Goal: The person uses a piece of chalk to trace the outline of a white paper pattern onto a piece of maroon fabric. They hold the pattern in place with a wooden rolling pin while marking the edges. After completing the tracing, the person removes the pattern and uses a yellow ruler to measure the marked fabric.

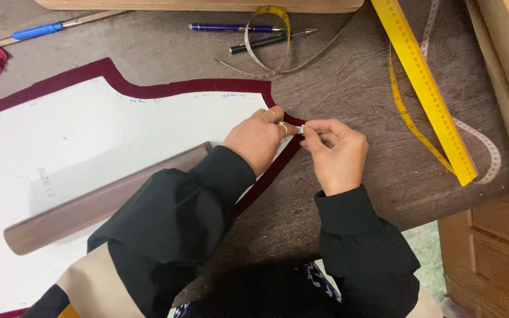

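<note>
A white paper pattern (78, 141) lies on dark red cloth (148, 89) spread over a brown wooden table (354, 88). My left hand (258, 138) rests on the pattern's right corner, fingers pressing it down. My right hand (336, 150) sits just to the right, pinching a small white piece of chalk (301, 129) at the cloth's edge where the two hands meet. A long brown wooden bar (89, 206) lies across the pattern, partly under my left sleeve.
A yellow ruler (425, 82) and a yellow tape measure (410, 121) lie at the right. Two pens (237, 27) and a curled tape (266, 35) sit at the top, a blue pen (36, 30) top left. The table edge drops at lower right.
</note>
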